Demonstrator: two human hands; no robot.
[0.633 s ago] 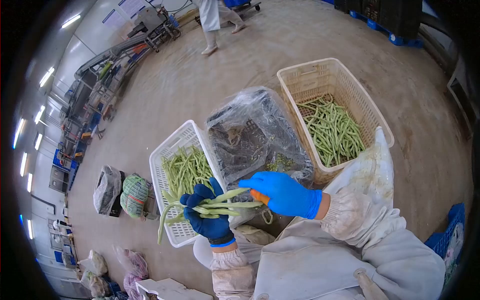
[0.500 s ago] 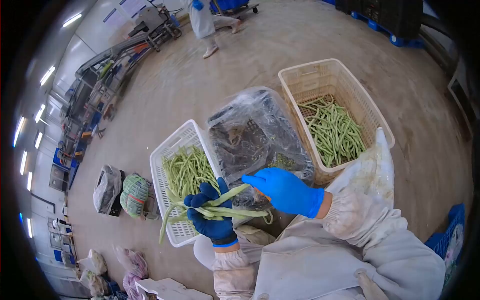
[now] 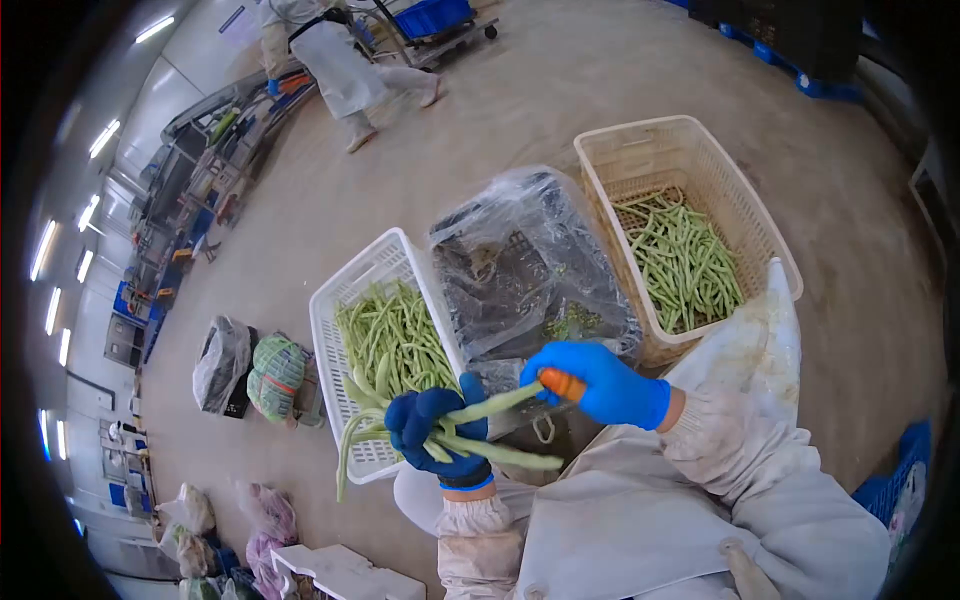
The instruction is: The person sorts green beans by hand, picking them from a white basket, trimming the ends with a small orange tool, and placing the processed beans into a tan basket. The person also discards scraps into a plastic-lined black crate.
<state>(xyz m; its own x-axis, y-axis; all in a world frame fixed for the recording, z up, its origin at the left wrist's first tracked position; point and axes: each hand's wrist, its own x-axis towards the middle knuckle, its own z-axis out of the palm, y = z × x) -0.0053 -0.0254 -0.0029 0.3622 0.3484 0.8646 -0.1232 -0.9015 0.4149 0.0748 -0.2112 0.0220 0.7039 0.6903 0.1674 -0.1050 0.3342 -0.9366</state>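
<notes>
My left hand point(image 3: 440, 430), in a dark blue glove, is closed around a small bunch of long green beans point(image 3: 505, 456). The beans stick out on both sides of the fist. My right hand point(image 3: 600, 385), in a bright blue glove, pinches the end of one bean point(image 3: 497, 402) that points towards it. An orange cover point(image 3: 562, 384) shows at its fingertips. Below the hands' left side, a white crate point(image 3: 322, 335) holds many beans. In front of the hands stands a black crate point(image 3: 470, 290) lined with clear plastic, with small green scraps point(image 3: 573, 322) inside.
A beige crate point(image 3: 765, 225) with more beans point(image 3: 690, 270) stands to the right. A green bundle point(image 3: 275, 380) and a plastic-lined box point(image 3: 222, 370) sit on the floor at left. A person point(image 3: 340, 70) walks at the back near a cart with a blue bin point(image 3: 432, 17).
The right hand has turned, and the orange cover now shows at the bean's end. The bunch has shifted in the left hand. The person at the back appears further left.
</notes>
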